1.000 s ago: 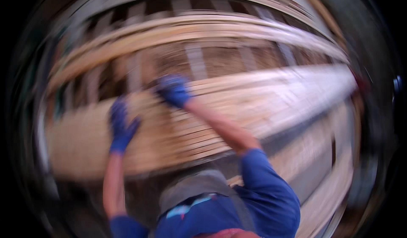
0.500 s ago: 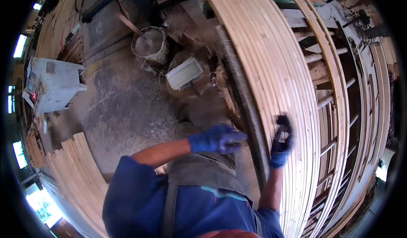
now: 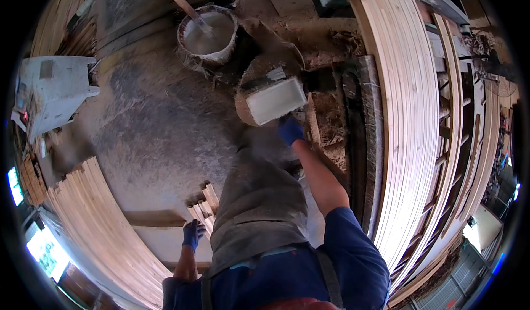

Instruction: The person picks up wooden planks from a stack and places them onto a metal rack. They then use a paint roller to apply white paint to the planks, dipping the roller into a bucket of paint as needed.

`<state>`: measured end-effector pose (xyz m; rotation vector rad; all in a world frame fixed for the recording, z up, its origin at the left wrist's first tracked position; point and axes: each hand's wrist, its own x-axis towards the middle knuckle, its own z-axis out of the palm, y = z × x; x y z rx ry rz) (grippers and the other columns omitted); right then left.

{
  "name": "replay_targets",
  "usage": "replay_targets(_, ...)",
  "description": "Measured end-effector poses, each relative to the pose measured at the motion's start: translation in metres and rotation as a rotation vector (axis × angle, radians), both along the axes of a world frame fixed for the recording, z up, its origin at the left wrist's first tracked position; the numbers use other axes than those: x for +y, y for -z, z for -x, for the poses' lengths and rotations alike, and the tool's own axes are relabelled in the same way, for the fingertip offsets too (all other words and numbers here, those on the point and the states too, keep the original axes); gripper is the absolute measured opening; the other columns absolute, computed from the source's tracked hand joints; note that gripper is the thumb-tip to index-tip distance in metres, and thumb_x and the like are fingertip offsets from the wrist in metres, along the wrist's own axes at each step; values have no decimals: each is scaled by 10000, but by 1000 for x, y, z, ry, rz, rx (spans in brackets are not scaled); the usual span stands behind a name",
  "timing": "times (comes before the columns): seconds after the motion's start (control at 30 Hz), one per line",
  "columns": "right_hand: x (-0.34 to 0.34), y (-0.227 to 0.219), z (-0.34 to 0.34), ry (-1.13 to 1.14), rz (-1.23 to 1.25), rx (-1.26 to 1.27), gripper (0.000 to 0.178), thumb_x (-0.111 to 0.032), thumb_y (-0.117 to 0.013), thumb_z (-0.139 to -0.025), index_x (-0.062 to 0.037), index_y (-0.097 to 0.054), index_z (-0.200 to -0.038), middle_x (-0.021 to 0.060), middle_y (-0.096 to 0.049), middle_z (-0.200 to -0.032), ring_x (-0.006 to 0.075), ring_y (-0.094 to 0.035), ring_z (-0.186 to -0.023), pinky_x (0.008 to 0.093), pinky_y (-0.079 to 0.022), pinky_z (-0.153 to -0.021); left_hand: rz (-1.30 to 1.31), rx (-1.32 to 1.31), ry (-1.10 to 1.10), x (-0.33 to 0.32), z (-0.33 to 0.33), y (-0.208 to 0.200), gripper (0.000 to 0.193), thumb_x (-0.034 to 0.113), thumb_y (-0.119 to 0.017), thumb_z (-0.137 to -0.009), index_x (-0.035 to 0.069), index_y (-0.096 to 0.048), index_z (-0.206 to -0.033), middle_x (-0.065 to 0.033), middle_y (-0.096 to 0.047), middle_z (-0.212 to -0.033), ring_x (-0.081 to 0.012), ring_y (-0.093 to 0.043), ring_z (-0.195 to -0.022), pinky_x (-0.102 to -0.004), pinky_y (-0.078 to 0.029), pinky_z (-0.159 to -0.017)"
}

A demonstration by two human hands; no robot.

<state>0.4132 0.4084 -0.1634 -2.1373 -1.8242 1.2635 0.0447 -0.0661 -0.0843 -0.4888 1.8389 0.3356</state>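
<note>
My right hand (image 3: 290, 130), in a blue glove, reaches forward to the near edge of a rectangular tray (image 3: 276, 101) filled with something white. Its fingers are closed around the tray's short handle, which the glove mostly hides. The tray rests over a round, crusted container (image 3: 241, 104). My left hand (image 3: 193, 234), also gloved in blue, is low at my left side, beside a small stack of wooden strips (image 3: 208, 202). Its fingers look apart, and nothing shows in them.
A bucket (image 3: 208, 36) of whitish stuff holds a wooden stick (image 3: 185, 5). Long boards (image 3: 406, 89) lie side by side on a rack at my right, behind a dark rail (image 3: 374, 138). More boards (image 3: 102, 216) lie at the left, near a grey machine cabinet (image 3: 55, 92).
My right hand has left the boards and moved to the tray's handle. My left hand has swung from in front of me down to the left, and my view has turned and shifted.
</note>
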Motion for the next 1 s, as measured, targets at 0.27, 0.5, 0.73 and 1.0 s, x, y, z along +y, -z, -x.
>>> replay_targets(0.27,-25,-12,-57,145,-198,326,412,-271,-572,-913,-47,-536,-1257,184,-586,-1215,312,-552,-1138,382,-445,-957,-668,-210,516,97,28,79,335,329,-574,-932,45,-624,-1102,-109,-686,-966,-244,-668,-823,-392,-545,-729)
replay_targets(0.5,-137,-48,-112,596,43,811,302,-10,-557,-876,-38,-575,-1176,61,-641,-979,152,-604,-757,258,-515,-668,-1144,170,674,389,119,36,271,273,-576,-905,78,-632,-1085,-99,-692,-905,-234,-665,-772,-347,-532,-741)
replay_targets(0.73,-106,-59,-48,301,-450,-191,439,-297,-654,-836,-31,-575,-1177,229,-614,-1161,374,-589,-1070,416,-479,-910,-890,-147,621,572,126,23,231,248,-562,-926,40,-663,-916,-45,-667,-847,-161,-607,-719,-319,-501,-679)
replay_targets(1.0,14,-17,13,-196,0,-187,401,-434,-520,-872,-128,-637,-1101,202,-657,-1065,377,-629,-958,463,-500,-838,-894,-21,1294,506,236,91,208,287,-544,-931,109,-650,-915,-90,-677,-840,-217,-653,-729,-343,-509,-601)
